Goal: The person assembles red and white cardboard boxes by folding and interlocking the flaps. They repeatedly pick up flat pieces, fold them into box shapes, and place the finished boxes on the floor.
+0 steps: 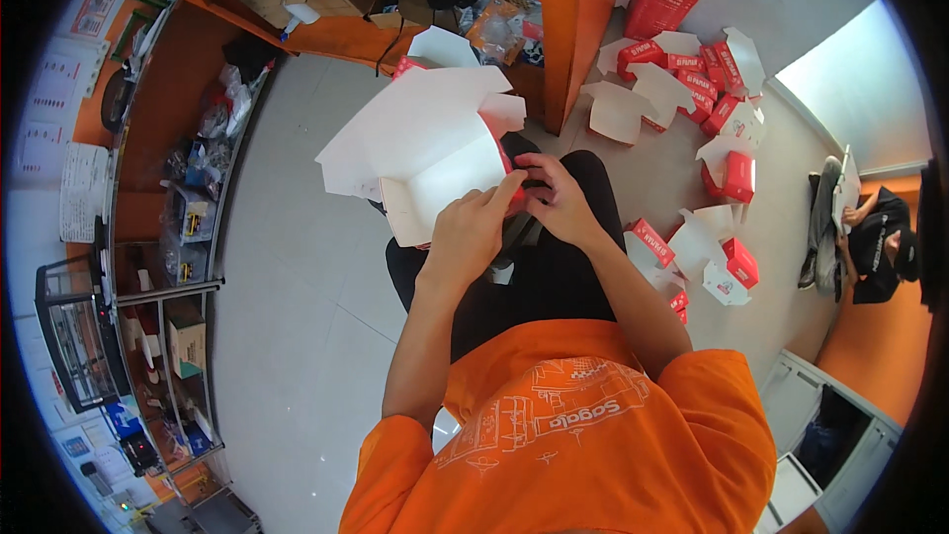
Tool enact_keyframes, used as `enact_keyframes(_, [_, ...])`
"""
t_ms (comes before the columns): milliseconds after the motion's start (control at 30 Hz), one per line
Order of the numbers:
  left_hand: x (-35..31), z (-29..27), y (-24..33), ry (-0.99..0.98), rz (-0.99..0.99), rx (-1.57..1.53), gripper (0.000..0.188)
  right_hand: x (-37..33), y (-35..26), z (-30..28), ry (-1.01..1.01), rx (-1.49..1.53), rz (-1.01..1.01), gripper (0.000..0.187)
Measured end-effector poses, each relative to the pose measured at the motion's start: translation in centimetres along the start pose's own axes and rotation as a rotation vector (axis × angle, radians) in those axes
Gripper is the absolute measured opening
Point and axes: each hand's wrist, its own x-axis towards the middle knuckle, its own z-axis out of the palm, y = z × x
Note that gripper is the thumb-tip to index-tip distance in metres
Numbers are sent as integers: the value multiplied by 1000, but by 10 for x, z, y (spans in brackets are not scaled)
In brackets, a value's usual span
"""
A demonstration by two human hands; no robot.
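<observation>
An unfolded cardboard food box [415, 129], white inside and red outside, is held above my lap with its lid and flaps spread out. My left hand [467, 232] is closed on its near right wall, fingers partly hidden behind the board. At the same right corner my right hand [560, 200] has its fingers bent against the red side, thumb and fingertips close together. Just beyond this box, part of another red and white box [435, 47] shows, mostly covered by it.
Several folded red and white boxes [697, 79] lie on the floor to the right, more beside my leg [732, 262]. An orange workbench [568, 30] stands ahead with cartons and bags beneath. Shelving [168, 297] lines the left. Another person [875, 242] sits at far right.
</observation>
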Motion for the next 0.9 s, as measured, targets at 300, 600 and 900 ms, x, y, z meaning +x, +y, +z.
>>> enact_keyframes(300, [-1, -9, -4, 73, 24, 47, 21, 24, 3, 12, 34, -62, 178, 36])
enact_keyframes(600, [-7, 9, -7, 35, 73, 263, 21, 28, -11, 11, 25, -176, 94, 36])
enact_keyframes(900, [-13, 23, -3, 8, 86, 417, 18, 23, -15, 10, 5, -166, 90, 33])
